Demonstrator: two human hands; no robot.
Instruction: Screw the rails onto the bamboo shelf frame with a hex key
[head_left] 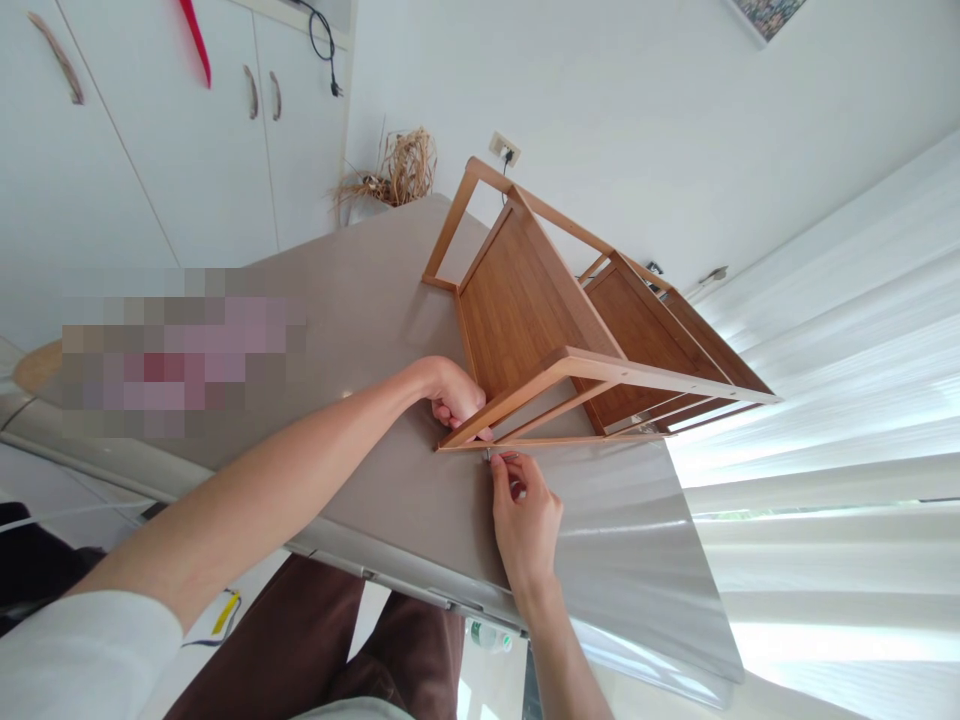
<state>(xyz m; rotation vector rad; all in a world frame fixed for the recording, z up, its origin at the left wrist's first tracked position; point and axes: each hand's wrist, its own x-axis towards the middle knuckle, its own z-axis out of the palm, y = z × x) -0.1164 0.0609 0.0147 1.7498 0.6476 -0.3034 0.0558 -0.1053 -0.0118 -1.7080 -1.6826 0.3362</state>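
A brown wooden shelf unit [525, 300] lies tilted on its side on the table. My left hand [456, 398] reaches inside the near side frame, its fingers curled against the lower rail; the rail partly hides the fingertips. Just outside that rail, my right hand [525, 510] is closed in a pinch on a small, thin metal tool [510, 457] that looks like a hex key. Its end meets a small metal bolt [487, 454] at the rail, near the frame's front corner. My fingers cover most of the tool.
The grey table [405, 500] has its front edge close to my body. A blurred-out patch [187, 350] covers something at the table's left. Dried plants [409, 165] stand at the far corner, white cabinets [202, 150] behind. White curtains [840, 400] hang on the right.
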